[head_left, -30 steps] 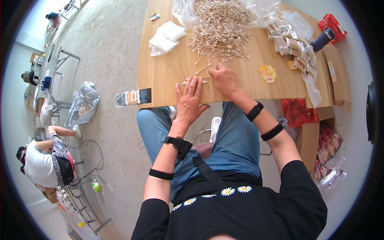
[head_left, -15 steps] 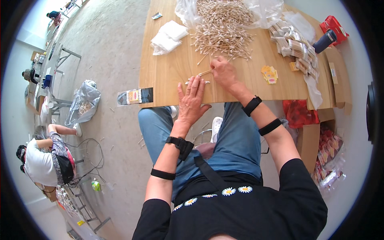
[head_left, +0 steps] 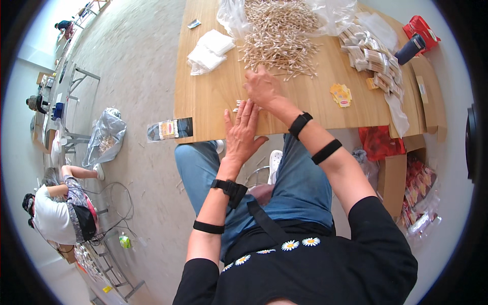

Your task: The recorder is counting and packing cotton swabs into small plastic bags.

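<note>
My left hand [head_left: 242, 133] lies flat near the table's front edge, fingers stretched out. Its fingertips rest on a few white-tipped cotton swabs [head_left: 236, 108], partly hidden beneath them. My right hand [head_left: 263, 85] is just beyond, at the near edge of a big heap of cotton swabs [head_left: 279, 35]. Its fingers are curled together, and what they pinch is hidden. Over the table's left front edge sticks a clear and dark packet [head_left: 169, 129] with a row of swabs in it.
On the wooden table [head_left: 305, 109] are white plastic bags [head_left: 209, 51], yellow cards [head_left: 341, 95], stacked swab packs [head_left: 376, 61] and a dark bottle [head_left: 409, 49]. A cardboard box [head_left: 392, 183] stands below on the right. Another person [head_left: 53, 216] sits at far left.
My right hand has moved left and slightly away from me to the heap's edge. The swab that showed between my hands is no longer visible. My left hand has stayed put.
</note>
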